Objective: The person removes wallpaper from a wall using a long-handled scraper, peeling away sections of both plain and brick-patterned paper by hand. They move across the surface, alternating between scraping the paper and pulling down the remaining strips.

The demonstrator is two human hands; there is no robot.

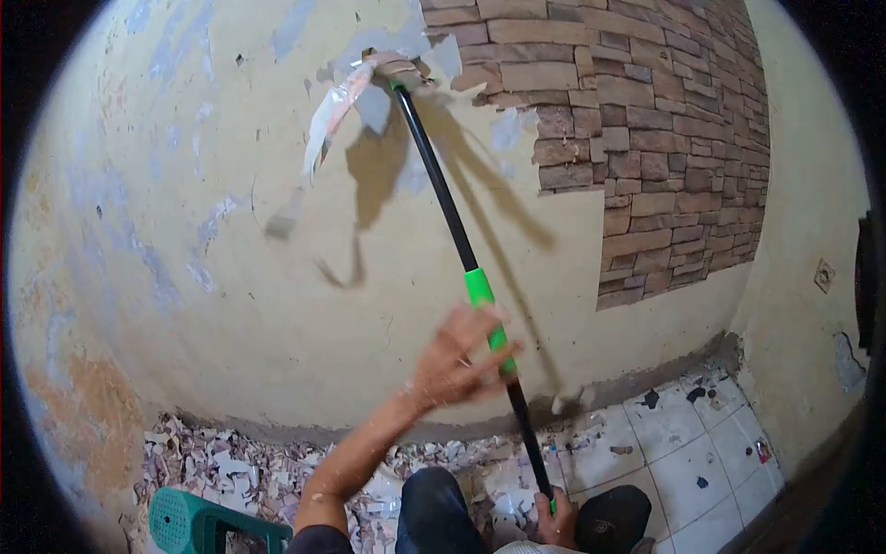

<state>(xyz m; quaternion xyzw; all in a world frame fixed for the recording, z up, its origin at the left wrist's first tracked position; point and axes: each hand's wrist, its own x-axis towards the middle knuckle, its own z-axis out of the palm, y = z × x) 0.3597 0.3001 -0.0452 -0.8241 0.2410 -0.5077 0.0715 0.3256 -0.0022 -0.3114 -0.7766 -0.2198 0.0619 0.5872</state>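
Note:
A long black pole (438, 189) with a green sleeve leans up to the wall, its head against the wall under a torn, hanging strip of wallpaper (334, 115). My left hand (464, 355), blurred by motion, is at the green sleeve in mid-pole; its fingers look partly spread, and whether they grip is unclear. Low in the view, my right hand (556, 519) is wrapped round the pole's bottom end. Brick-patterned wallpaper (646, 138) covers the wall at the upper right, with a ragged left edge.
Wallpaper scraps (231, 462) lie heaped along the wall's base. A green plastic stool (175, 522) stands at the lower left. White floor tiles (664, 434) with dark bits lie at the right. Small blurred pieces hang in the air before the wall.

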